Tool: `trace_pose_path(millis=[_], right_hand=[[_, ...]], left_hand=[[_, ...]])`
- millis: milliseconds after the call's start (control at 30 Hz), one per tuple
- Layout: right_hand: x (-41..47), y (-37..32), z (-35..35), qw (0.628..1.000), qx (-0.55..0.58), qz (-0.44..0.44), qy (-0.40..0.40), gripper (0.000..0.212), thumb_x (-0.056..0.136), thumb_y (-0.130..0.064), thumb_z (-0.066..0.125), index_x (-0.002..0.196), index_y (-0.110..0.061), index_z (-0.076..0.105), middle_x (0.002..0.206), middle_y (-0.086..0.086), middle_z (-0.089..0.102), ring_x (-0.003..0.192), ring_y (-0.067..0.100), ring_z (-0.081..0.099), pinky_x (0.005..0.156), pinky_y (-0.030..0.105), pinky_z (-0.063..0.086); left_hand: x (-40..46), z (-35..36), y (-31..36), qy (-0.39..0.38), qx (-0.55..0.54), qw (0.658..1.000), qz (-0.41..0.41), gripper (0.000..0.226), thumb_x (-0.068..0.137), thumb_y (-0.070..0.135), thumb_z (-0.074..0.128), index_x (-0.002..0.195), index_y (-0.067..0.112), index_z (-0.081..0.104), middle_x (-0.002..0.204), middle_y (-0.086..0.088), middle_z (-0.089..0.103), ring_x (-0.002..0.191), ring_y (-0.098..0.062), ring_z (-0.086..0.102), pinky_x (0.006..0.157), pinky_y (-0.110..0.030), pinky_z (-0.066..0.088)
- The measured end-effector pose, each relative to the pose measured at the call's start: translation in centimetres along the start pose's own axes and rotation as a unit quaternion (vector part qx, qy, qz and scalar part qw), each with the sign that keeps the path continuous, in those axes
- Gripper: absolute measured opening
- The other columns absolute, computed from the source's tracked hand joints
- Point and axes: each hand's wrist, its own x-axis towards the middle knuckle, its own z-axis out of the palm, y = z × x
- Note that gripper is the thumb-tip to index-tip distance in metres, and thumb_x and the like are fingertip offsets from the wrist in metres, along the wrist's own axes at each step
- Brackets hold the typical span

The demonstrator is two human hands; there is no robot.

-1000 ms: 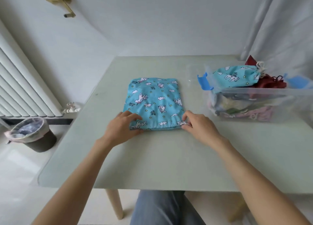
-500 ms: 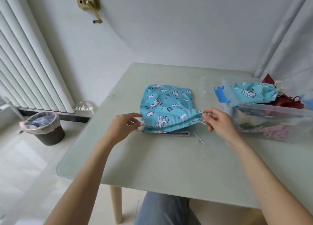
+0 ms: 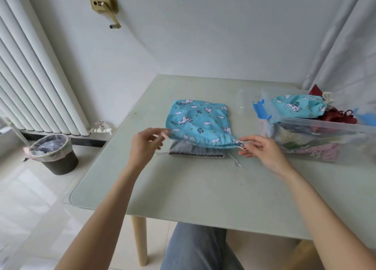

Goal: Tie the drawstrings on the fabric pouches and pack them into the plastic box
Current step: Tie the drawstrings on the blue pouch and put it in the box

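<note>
A turquoise fabric pouch (image 3: pixel 198 121) printed with white animals and clouds lies on the table, its mouth toward me and lifted off the surface. My left hand (image 3: pixel 147 145) pinches the drawstring at the pouch's left corner. My right hand (image 3: pixel 259 150) pinches the drawstring at the right corner. The mouth edge is gathered between the two hands. A grey pouch (image 3: pixel 196 152) shows beneath it. To the right stands the clear plastic box (image 3: pixel 325 125) with a tied turquoise pouch (image 3: pixel 295 106) and red pouches (image 3: pixel 335 117) on top.
The pale green table (image 3: pixel 203 198) has its front edge close to my knees. A blue latch (image 3: pixel 260 111) sticks out of the box's left end. A lined waste bin (image 3: pixel 54 153) stands on the floor at left, below a white radiator (image 3: pixel 30 76).
Both hands went from resting on the pouch's near edge to pinching the drawstring ends and pulling them apart. The mouth has risen and gathered, exposing the grey pouch beneath. The camera tilted up.
</note>
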Motion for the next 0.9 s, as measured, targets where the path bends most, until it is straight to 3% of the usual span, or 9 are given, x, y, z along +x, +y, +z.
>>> trace_pose_path(millis=[133,300,400,500,567,667,733,800,900], right_hand=[[-0.8,0.3,-0.7,0.999,-0.045,-0.004,0.009,0.014,0.090,0.000,0.055,0.094,-0.011,0.064,0.075,0.007,0.068,0.062,0.012,0.068,0.062,0.018,0.054],[-0.6,-0.3,-1.5,0.979,-0.185,-0.023,0.083,0.015,0.089,-0.017,0.061,0.075,-0.022,0.062,0.065,-0.008,0.062,0.057,0.002,0.050,0.059,0.011,0.039],[0.6,-2.3,0.4,0.995,-0.035,-0.002,0.091,0.023,0.095,-0.020,0.051,0.072,-0.019,0.056,0.065,-0.010,0.053,0.065,0.006,0.047,0.071,0.021,0.038],[1.6,-4.1,2.5,0.971,0.223,-0.016,0.086,0.029,0.099,-0.022,0.040,0.077,-0.015,0.056,0.086,0.000,0.065,0.094,0.018,0.059,0.091,0.033,0.043],[1.9,-5.0,3.0,0.919,0.390,-0.029,0.050,0.038,0.100,-0.024,0.033,0.073,-0.015,0.058,0.087,0.006,0.071,0.100,0.023,0.065,0.094,0.032,0.047],[2.3,-5.2,3.0,0.881,0.468,-0.045,0.055,0.048,0.100,-0.023,0.034,0.058,-0.018,0.057,0.055,0.002,0.057,0.057,0.019,0.060,0.086,0.035,0.052],[2.1,-4.9,3.0,0.889,0.453,-0.039,0.060,0.034,0.095,-0.025,0.041,0.063,-0.016,0.045,0.050,-0.003,0.038,0.045,0.012,0.038,0.079,0.036,0.055],[1.9,-4.1,2.7,0.913,0.402,-0.025,0.064,0.027,0.090,-0.029,0.045,0.067,-0.017,0.036,0.051,-0.007,0.030,0.044,0.009,0.028,0.061,0.030,0.054],[1.6,-2.9,2.2,0.957,0.279,0.012,0.081,0.035,0.098,-0.024,0.042,0.066,-0.017,0.031,0.050,-0.010,0.027,0.044,0.009,0.023,0.045,0.023,0.032]], left_hand=[[0.6,-0.9,0.0,0.084,-0.209,0.969,-0.097,0.017,0.093,0.027,0.054,0.099,0.024,0.070,0.088,0.011,0.062,0.071,-0.005,0.051,0.062,-0.016,0.044],[1.7,0.4,0.0,0.086,-0.339,0.929,-0.122,0.031,0.102,0.021,0.034,0.083,0.013,0.058,0.097,-0.001,0.066,0.095,-0.016,0.060,0.091,-0.031,0.046],[2.2,1.6,1.1,0.059,-0.443,0.887,-0.111,0.034,0.103,0.020,0.029,0.079,0.012,0.052,0.078,-0.002,0.070,0.091,-0.020,0.066,0.091,-0.030,0.050],[2.8,2.4,1.6,0.055,-0.513,0.847,-0.127,0.029,0.103,0.021,0.031,0.082,0.013,0.048,0.050,0.006,0.049,0.049,-0.009,0.052,0.078,-0.027,0.056],[3.1,2.5,1.2,0.068,-0.480,0.862,-0.152,0.027,0.103,0.022,0.032,0.082,0.015,0.047,0.046,0.010,0.029,0.039,-0.005,0.028,0.061,-0.022,0.053],[3.6,2.2,-0.2,0.087,-0.361,0.913,-0.168,0.027,0.102,0.022,0.035,0.079,0.016,0.048,0.046,0.013,0.024,0.041,-0.004,0.023,0.050,-0.017,0.046],[3.7,1.6,-1.2,0.101,-0.312,0.929,-0.171,0.028,0.102,0.021,0.035,0.079,0.015,0.050,0.045,0.013,0.026,0.041,-0.004,0.025,0.051,-0.018,0.049],[3.7,0.7,-2.1,0.119,-0.295,0.932,-0.173,0.028,0.102,0.018,0.035,0.079,0.014,0.051,0.043,0.013,0.027,0.039,-0.004,0.026,0.050,-0.017,0.048],[4.0,-0.1,-2.9,0.122,-0.297,0.930,-0.180,0.029,0.102,0.018,0.034,0.078,0.014,0.050,0.042,0.013,0.026,0.038,-0.004,0.024,0.040,-0.015,0.036]])
